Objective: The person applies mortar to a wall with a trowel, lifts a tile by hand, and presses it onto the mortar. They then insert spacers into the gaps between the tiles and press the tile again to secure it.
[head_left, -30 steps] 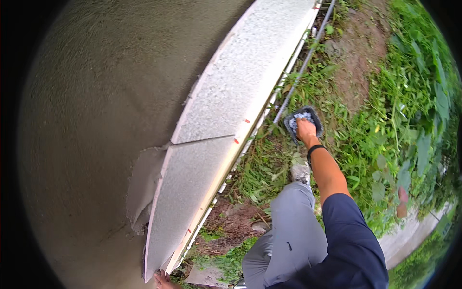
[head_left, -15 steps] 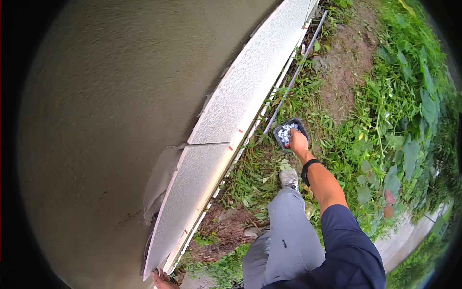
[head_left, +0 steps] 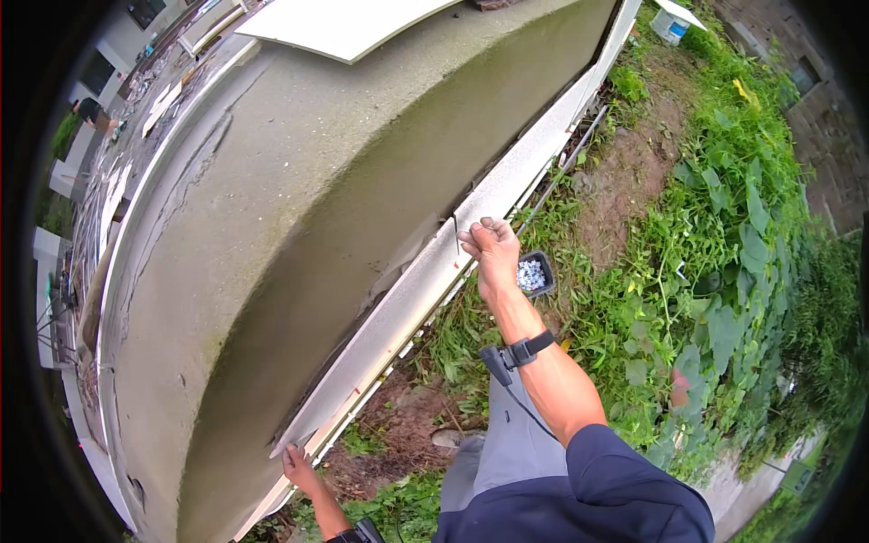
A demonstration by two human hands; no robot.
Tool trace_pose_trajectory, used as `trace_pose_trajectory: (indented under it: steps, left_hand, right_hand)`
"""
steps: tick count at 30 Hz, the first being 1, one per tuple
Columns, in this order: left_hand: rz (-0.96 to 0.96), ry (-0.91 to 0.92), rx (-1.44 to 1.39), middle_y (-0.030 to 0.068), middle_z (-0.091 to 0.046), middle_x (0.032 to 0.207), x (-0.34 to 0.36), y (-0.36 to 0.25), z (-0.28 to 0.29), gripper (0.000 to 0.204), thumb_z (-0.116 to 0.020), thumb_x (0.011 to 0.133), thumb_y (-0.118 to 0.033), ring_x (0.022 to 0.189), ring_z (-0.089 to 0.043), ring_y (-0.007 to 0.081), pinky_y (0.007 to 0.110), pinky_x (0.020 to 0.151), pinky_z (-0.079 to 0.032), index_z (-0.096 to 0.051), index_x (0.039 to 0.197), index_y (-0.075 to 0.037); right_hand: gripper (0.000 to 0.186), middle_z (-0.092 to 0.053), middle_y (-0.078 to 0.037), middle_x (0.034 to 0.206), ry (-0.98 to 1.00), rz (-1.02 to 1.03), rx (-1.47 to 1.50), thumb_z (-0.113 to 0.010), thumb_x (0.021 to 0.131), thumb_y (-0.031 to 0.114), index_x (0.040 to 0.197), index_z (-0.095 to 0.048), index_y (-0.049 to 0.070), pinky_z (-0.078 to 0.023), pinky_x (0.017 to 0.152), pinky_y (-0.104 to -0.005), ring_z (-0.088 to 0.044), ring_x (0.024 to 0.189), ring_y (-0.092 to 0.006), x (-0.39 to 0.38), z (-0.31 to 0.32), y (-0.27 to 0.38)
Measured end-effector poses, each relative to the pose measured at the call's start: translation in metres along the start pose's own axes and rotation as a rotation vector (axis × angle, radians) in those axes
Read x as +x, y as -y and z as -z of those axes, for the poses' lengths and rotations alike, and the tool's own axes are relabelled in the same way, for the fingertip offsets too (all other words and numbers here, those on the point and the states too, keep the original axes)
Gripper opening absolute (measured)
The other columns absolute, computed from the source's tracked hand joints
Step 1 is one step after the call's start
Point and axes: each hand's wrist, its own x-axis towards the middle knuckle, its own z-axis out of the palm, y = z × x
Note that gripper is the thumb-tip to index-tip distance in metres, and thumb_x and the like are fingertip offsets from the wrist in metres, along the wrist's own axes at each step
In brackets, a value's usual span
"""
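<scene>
My right hand (head_left: 493, 253) hovers over the slabs, close to the joint between two of them. Its fingers are pinched together, and whatever they hold is too small to make out. My left hand (head_left: 297, 468) grips the near end of the pale grey slab (head_left: 362, 357), its fingers at the edge. Beyond the joint, the second pale slab (head_left: 534, 167) continues the same line. Right beside my right wrist, on the grass, stands a small dark square tub (head_left: 547, 270) with many small white pieces inside. Small red marks or bits show along the slabs' outer edge.
Left of the slabs lies a grey cement surface (head_left: 272, 172) with a large white board (head_left: 348, 27) at its far side. A grey pipe (head_left: 566, 167) runs along the outer edge. Plants (head_left: 715, 271) cover the right. A bucket (head_left: 670, 25) stands far off; another person (head_left: 90, 113) bends at far left.
My right hand has left the tub and moved left and up over the slab joint. My left hand stays at the slab's near end. The view has tilted up, showing more of the surroundings.
</scene>
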Motion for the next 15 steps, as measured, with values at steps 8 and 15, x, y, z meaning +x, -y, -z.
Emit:
trace_pose_trajectory:
  steps: [8,15]
  left_hand:
    - [-0.008,0.026,-0.008,0.0115,-0.063,0.105,-0.014,-0.023,-0.013,0.050,-0.061,0.095,-0.034,0.094,-0.063,0.0193,0.031,0.080,-0.053,-0.055,0.123,0.007]
    - [-0.013,0.030,0.010,0.0079,-0.063,0.098,-0.016,-0.028,-0.007,0.043,-0.060,0.096,-0.033,0.090,-0.061,0.0155,0.030,0.079,-0.051,-0.058,0.118,0.004]
  right_hand:
    - [0.019,-0.064,-0.009,0.083,-0.109,0.099,-0.081,-0.063,0.088,0.004,0.102,-0.050,0.000,-0.053,0.059,-0.0243,-0.067,0.068,-0.0160,0.000,-0.024,-0.009]
    - [0.017,-0.064,-0.009,0.080,-0.105,0.111,-0.139,-0.063,0.088,0.003,0.099,-0.051,-0.002,-0.052,0.058,-0.0247,-0.065,0.065,-0.0153,0.002,-0.035,-0.010]
